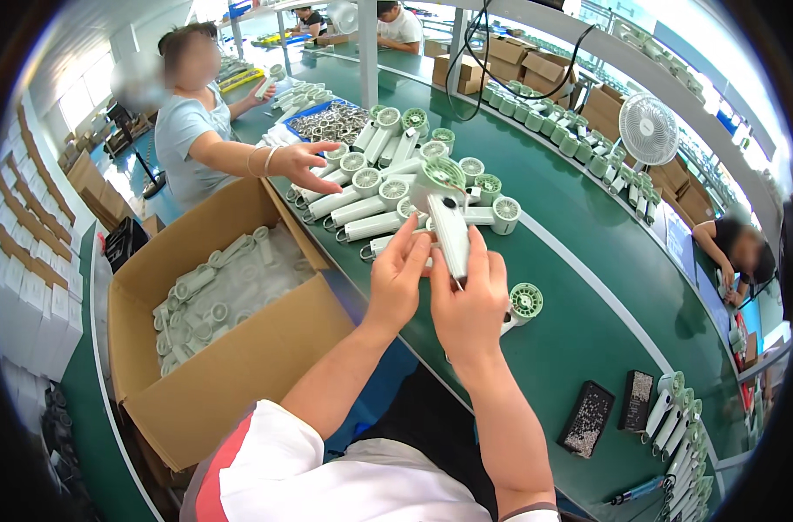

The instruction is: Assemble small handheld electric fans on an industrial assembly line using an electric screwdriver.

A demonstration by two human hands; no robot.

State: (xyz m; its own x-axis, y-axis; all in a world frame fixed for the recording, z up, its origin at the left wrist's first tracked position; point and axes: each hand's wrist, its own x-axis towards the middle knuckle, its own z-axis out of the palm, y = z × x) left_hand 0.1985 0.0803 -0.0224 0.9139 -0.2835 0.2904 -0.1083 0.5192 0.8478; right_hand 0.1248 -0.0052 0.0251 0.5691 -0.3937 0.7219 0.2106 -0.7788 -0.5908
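Observation:
Between my hands, above the green workbench, I hold a small handheld fan (451,233) with a white handle and a pale green round head pointing away from me. My left hand (400,277) has its fingers closed at the handle's left side. Around the lower end and right side of the handle, my right hand (471,304) is closed. Just right of that hand lies another handheld fan (526,301), its green grille up and its handle partly hidden. Beyond my hands, a pile of white handheld fans (366,206) with wrist loops covers the bench edge.
A co-worker's hand (308,165) stretches over the pile from the left. An open cardboard box (231,396) holds bagged fans. A blue tray (294,128) contains metal rings. Black trays (586,419) of small parts, a blue screwdriver (637,491) and more fans (682,439) lie right.

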